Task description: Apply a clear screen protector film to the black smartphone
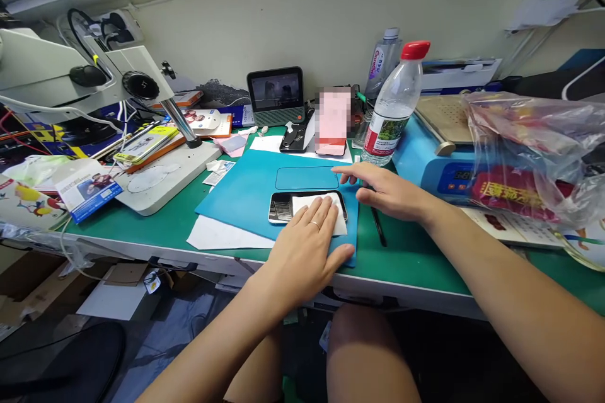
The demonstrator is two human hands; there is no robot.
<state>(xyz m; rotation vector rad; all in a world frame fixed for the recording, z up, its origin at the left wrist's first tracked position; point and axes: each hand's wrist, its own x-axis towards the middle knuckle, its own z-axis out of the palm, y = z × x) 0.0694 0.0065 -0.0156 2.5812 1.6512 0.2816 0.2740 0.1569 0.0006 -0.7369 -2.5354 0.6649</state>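
Black phone (280,208) lies under left fingers (316,220), white tissue (341,219) between

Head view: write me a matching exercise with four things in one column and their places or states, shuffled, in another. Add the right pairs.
Things
1. phone
2. white wipe
3. red-capped bottle
4. dark-outlined clear sheet

Places and states
A. standing beyond the right hand
B. flat beneath the fingers of the left hand
C. lying on the blue mat, farther from the person than the item with the glossy dark face
D. glossy and dark, partly covered

Right pairs: 1-D, 2-B, 3-A, 4-C
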